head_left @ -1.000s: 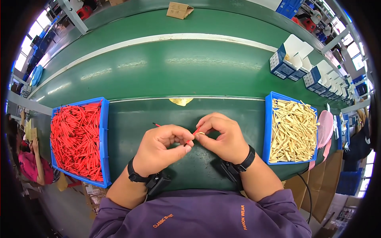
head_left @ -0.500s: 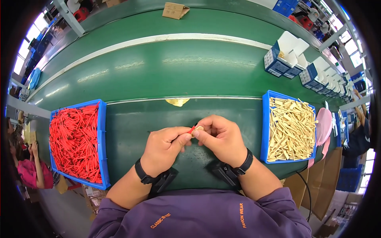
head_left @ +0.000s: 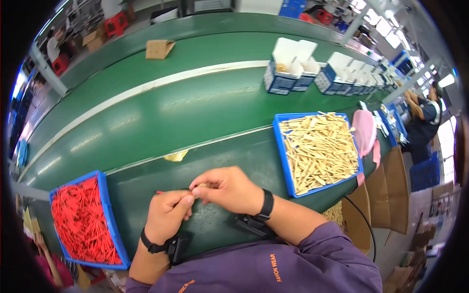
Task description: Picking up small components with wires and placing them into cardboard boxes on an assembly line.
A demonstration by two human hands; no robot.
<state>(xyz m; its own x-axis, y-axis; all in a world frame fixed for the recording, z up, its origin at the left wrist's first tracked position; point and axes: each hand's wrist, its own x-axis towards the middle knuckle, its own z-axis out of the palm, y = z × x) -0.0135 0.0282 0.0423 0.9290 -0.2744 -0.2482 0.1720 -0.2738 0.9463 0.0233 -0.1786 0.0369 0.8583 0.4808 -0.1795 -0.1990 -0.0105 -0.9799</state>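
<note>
My left hand (head_left: 165,217) is closed in a pinch on a thin red stick (head_left: 159,192), whose end pokes out past the fingers. Fingertips of my right hand (head_left: 233,190) meet it and pinch a small tan piece (head_left: 203,185), mostly covered by the fingers. Whether the two pieces are joined cannot be made out. To the left lies a blue tray (head_left: 110,217) heaped with thin red sticks (head_left: 83,219). On the right, a second blue tray (head_left: 283,155) holds many pale tan flat pieces (head_left: 320,149).
A yellowish scrap (head_left: 176,156) lies by the ledge beyond my hands. Open blue-and-white boxes (head_left: 283,80) line the far right, and a folded brown carton (head_left: 159,49) sits farther back. Beside the right tray are a pink cloth item (head_left: 364,132) and a black cable (head_left: 370,229). Another person (head_left: 425,117) works at far right.
The view has swung to the right and tilted, so trays and boxes appear shifted left. My hands stay together in a pinch; the tan piece is now more covered by my right fingers.
</note>
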